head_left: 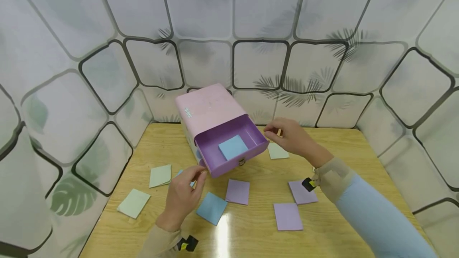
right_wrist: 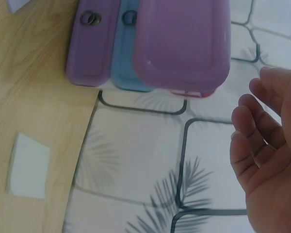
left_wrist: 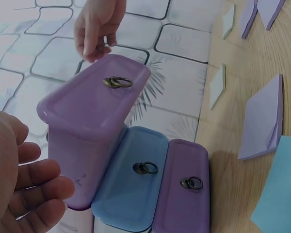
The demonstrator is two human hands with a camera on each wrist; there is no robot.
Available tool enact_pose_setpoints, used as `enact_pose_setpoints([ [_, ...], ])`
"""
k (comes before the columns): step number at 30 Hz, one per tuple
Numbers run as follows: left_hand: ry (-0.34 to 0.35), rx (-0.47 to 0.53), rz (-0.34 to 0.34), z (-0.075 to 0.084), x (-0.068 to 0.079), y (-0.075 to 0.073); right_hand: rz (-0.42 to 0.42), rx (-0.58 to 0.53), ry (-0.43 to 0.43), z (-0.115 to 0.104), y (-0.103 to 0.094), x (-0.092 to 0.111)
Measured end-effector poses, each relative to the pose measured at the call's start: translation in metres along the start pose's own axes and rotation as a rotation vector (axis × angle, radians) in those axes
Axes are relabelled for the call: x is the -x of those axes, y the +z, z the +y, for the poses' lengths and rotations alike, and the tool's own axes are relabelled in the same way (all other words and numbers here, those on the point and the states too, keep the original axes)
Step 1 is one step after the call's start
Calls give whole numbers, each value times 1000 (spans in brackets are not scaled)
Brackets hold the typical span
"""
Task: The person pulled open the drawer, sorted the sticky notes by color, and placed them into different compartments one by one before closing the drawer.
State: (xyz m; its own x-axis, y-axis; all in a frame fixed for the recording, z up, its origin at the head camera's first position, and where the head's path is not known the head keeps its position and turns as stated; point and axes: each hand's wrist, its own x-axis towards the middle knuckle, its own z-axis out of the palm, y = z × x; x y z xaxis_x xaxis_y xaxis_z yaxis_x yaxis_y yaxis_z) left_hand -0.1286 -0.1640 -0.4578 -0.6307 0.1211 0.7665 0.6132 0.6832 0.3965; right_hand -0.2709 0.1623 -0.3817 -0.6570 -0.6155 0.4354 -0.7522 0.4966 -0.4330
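Note:
A small pink drawer cabinet (head_left: pixel 211 106) stands at the back of the table, its top purple drawer (head_left: pixel 224 172) pulled out. Inside that drawer lies a blue sticky-note pad (head_left: pixel 233 147). My left hand (head_left: pixel 183 194) is near the drawer's left front corner, fingers loosely bent with nothing held. Beyond the right front corner hovers my right hand (head_left: pixel 287 134), its fingers relaxed, a small gap from the drawer in the right wrist view. Below the pulled-out drawer, the left wrist view shows a blue drawer (left_wrist: pixel 131 179) and a lower purple drawer (left_wrist: pixel 184 184), both closed, with ring pulls.
Green note pads (head_left: pixel 160 176) lie at the left, and a pale green pad (head_left: pixel 278 151) lies right of the cabinet. A blue pad (head_left: pixel 212 208) and a purple pad (head_left: pixel 238 192) lie in front, with more purple pads (head_left: pixel 288 217) at the right. Patterned cloth surrounds the table.

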Motion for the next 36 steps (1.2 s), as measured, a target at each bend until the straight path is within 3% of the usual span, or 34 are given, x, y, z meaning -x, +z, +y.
enact_pose_setpoints([
  [11, -42, -79, -25, -6, 9, -8, -18, -46, 107, 15, 4, 25],
  [19, -75, -151, -68, -14, 18, -7, -7, -77, 102, 16, 15, 31],
  [23, -154, -185, -156, -18, 23, -4, 18, -87, 94, 16, 19, 31],
  [30, -391, -261, -412, -20, 33, 4, 47, -110, 102, 17, 27, 29],
  [36, -483, -272, -526, -23, 40, 12, 66, -129, 102, 18, 31, 29],
])
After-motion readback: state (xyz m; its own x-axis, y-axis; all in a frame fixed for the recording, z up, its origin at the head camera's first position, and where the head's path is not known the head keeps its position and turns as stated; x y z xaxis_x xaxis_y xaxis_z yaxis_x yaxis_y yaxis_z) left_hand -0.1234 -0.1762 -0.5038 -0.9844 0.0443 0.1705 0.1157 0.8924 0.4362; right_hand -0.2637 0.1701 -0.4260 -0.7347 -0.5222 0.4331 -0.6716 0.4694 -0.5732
